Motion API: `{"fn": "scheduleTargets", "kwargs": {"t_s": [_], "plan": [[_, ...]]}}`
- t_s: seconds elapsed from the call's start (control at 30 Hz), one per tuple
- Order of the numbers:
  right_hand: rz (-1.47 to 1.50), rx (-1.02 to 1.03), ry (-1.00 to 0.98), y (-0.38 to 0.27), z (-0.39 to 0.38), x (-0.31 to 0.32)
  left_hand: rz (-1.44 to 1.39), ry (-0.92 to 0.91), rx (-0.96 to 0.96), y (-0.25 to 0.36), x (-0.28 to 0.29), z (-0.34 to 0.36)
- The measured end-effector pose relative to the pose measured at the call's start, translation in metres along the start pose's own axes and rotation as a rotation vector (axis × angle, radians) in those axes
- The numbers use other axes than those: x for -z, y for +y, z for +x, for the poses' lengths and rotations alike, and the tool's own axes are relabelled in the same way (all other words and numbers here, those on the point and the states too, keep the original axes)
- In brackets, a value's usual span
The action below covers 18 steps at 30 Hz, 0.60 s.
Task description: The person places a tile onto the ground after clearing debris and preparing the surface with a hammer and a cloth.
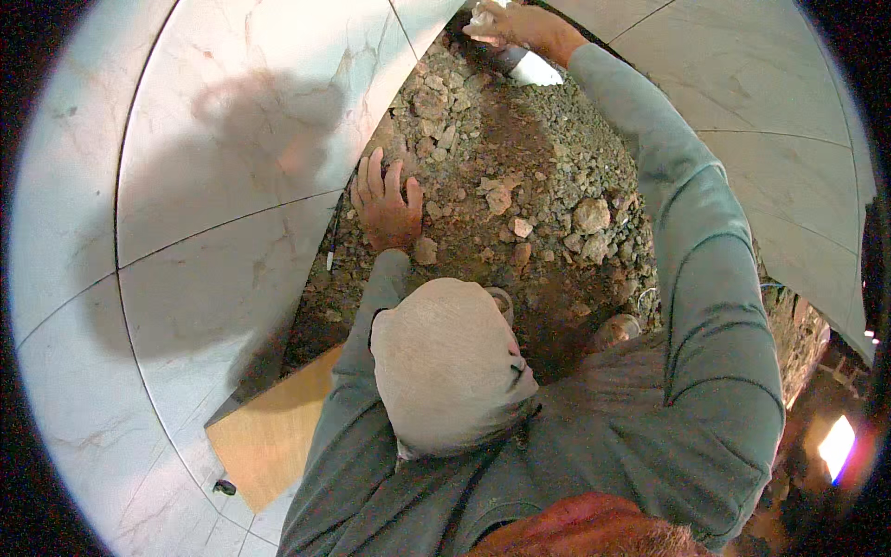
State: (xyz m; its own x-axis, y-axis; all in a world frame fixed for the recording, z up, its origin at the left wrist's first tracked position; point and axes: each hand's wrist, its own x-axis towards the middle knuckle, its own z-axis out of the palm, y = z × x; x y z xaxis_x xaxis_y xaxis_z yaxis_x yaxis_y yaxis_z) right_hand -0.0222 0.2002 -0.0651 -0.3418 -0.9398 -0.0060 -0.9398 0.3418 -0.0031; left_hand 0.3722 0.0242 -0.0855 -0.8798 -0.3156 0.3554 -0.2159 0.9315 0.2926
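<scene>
On the left, the person's left hand point(388, 204) lies palm down at the edge of the rubble point(520, 139), its grip empty and the fingers apart. How much weight it bears cannot be told; as a brace it would serve best on firm ground, since loose stones may roll. To its right, at the far end of the strip of rubble, the right hand point(534, 28) has its grip clamped on a pale lump point(483, 20), near the picture's top edge. The arm reaches far forward, so a close hold and slow, small movements would probably give the best control. The fingers partly cover the lump, so its exact shape cannot be told.

Around them, again from the left, come marbled tiles point(213, 176) under a broad shadow, a wooden board point(278, 432) beside the left forearm, and a thin pale stick point(330, 260) by the tile edge. A rounded beige cloth form point(450, 367), perhaps a knee, hides some of the near ground. A white piece point(536, 70) lies just below the right hand and may crowd it. Larger stones point(591, 216) and a shoe point(616, 330) take up room before the tiles on the right point(770, 111).
</scene>
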Motion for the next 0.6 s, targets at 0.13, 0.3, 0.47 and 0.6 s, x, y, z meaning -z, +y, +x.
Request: {"fn": "scheduleTargets", "kwargs": {"t_s": [0.13, 0.3, 0.47, 0.6], "plan": [[0.125, -0.005, 0.218, 0.006, 0.011, 0.004, 0.037, -0.046, 0.028, -0.003, -0.002, -0.003], [0.433, -0.275, 0.419, -0.030, 0.004, -0.021, 0.087, -0.021, 0.019, -0.011, 0.001, -0.007], [0.317, -0.503, 0.498, -0.026, -0.010, -0.063, 0.038, -0.009, -0.034, -0.006, -0.009, 0.001], [0.241, -0.435, 0.261, -0.034, -0.008, -0.026, 0.022, 0.004, -0.040, -0.006, -0.003, -0.002]]}}
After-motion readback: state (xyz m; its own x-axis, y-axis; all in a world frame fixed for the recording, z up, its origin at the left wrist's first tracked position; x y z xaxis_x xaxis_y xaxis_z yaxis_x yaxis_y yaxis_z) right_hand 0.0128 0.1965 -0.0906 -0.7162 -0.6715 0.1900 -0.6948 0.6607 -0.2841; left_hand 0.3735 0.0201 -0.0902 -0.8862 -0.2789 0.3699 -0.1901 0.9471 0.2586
